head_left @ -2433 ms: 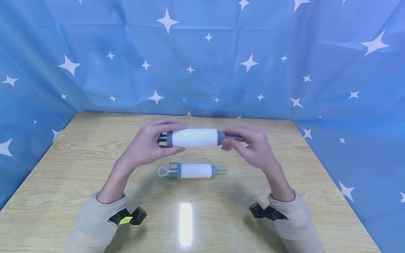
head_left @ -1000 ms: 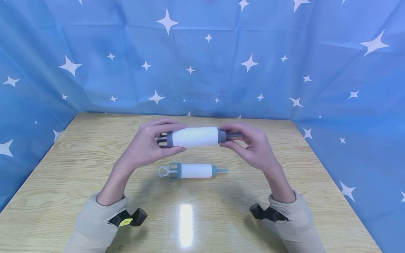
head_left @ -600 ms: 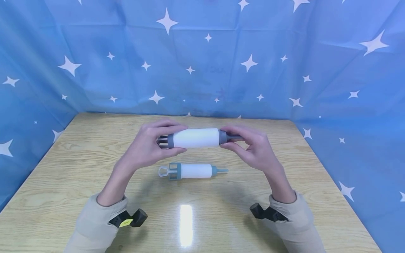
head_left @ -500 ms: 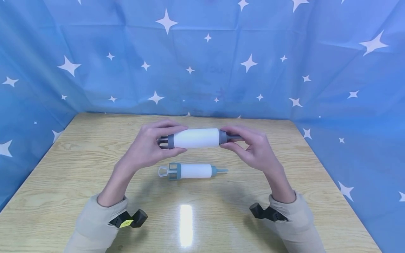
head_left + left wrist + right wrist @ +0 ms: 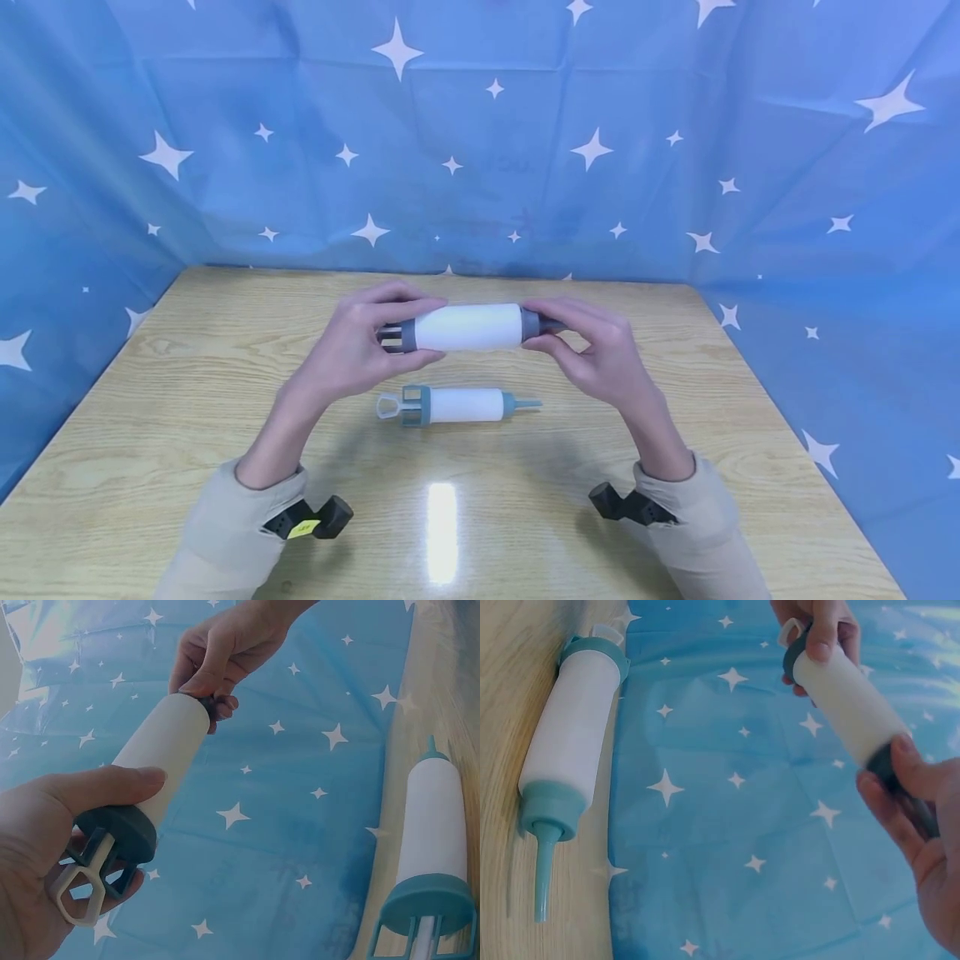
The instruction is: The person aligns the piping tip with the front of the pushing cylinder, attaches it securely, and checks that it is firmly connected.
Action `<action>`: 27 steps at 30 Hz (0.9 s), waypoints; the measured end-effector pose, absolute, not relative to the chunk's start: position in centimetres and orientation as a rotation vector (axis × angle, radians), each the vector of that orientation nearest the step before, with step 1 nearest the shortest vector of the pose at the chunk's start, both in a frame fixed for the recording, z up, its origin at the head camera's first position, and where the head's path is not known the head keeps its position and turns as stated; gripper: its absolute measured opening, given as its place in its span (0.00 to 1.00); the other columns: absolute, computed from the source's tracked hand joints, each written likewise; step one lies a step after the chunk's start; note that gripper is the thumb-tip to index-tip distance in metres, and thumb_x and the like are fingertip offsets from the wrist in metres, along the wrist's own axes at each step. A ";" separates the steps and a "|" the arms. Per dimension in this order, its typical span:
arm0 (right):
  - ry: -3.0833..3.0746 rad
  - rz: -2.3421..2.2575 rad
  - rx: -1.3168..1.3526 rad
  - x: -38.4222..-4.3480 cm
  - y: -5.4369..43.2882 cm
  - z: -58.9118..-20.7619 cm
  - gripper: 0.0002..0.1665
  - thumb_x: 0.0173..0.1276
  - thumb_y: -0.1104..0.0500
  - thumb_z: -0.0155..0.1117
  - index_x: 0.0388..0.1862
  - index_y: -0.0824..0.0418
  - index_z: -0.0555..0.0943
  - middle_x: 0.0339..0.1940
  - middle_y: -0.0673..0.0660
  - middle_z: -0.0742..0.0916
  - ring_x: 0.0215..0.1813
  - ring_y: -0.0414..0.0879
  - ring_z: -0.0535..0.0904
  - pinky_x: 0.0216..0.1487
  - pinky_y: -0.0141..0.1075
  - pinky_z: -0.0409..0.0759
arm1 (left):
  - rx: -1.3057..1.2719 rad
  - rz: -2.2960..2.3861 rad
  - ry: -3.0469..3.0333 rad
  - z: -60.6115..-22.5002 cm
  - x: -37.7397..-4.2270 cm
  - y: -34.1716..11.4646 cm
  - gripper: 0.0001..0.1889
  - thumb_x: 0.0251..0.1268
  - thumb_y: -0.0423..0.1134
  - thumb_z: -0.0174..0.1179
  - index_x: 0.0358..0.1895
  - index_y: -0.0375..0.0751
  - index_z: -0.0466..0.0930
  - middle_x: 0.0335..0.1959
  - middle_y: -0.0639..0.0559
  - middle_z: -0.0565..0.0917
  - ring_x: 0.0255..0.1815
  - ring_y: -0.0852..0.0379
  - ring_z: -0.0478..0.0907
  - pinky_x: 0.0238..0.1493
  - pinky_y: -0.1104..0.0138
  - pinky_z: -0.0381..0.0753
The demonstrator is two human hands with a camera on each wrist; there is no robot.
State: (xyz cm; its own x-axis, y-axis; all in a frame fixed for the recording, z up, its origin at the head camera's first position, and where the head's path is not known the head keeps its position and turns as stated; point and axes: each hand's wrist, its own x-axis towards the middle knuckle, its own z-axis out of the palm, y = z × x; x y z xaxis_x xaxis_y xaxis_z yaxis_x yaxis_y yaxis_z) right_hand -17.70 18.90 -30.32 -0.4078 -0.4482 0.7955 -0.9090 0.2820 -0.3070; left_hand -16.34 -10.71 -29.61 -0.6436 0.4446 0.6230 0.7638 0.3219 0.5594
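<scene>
Raised over the table, a large plastic syringe [image 5: 468,327] with a white barrel and dark teal ends lies level between both hands. My left hand [image 5: 351,343] grips its plunger end, thumb on one side of the barrel and fingers on the other. In the left wrist view a pale loop handle [image 5: 79,898] sticks out beside that palm. At the other end my right hand [image 5: 600,343] pinches the nozzle cap [image 5: 883,766] between thumb and fingers, partly covering the nozzle. A second syringe [image 5: 465,405], of similar form, rests on the table below, its nozzle pointing right.
The wooden table [image 5: 300,517] reaches back to a blue curtain [image 5: 480,200] with white stars. A black wrist camera [image 5: 307,518] is strapped on the left sleeve, another black camera [image 5: 633,503] on the right one. A bright light reflection [image 5: 442,533] shows near the front.
My right fingers have shifted from the nozzle onto its cap. The held syringe has edged slightly right, and the left hand has kept its grip. The second syringe has not moved.
</scene>
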 end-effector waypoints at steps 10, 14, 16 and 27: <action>-2.012 1.099 1.206 -18.8 19.5 -30.7 0.18 0.65 0.63 0.73 0.50 0.74 0.84 0.44 0.66 0.89 0.42 0.45 0.88 0.45 0.30 0.85 | -1.021 -1.151 -2.254 -29.9 -16.5 -9.9 0.25 0.49 0.32 0.79 0.54 0.36 0.87 0.50 0.43 0.84 0.44 0.48 0.84 0.37 0.65 0.87; -2.031 1.179 1.196 -19.0 19.5 -31.0 0.25 0.51 0.82 0.74 0.50 0.75 0.83 0.44 0.67 0.89 0.44 0.42 0.87 0.45 0.32 0.85 | -1.002 -1.145 -2.312 -30.1 -16.7 -9.8 0.26 0.52 0.36 0.79 0.56 0.38 0.85 0.53 0.43 0.83 0.46 0.48 0.83 0.39 0.64 0.88; -2.034 1.191 1.179 -19.2 19.6 -31.2 0.26 0.49 0.84 0.73 0.50 0.75 0.83 0.44 0.67 0.89 0.45 0.41 0.87 0.45 0.32 0.85 | -1.011 -1.150 -2.317 -30.3 -16.9 -9.7 0.25 0.53 0.36 0.78 0.57 0.37 0.85 0.54 0.43 0.83 0.47 0.48 0.83 0.40 0.63 0.88; -2.063 1.288 1.123 -19.9 20.3 -32.2 0.26 0.51 0.85 0.70 0.51 0.76 0.82 0.45 0.68 0.88 0.44 0.38 0.87 0.45 0.31 0.85 | -0.969 -1.164 -2.384 -31.3 -18.2 -9.7 0.27 0.59 0.43 0.75 0.61 0.38 0.81 0.58 0.43 0.81 0.52 0.47 0.80 0.47 0.55 0.83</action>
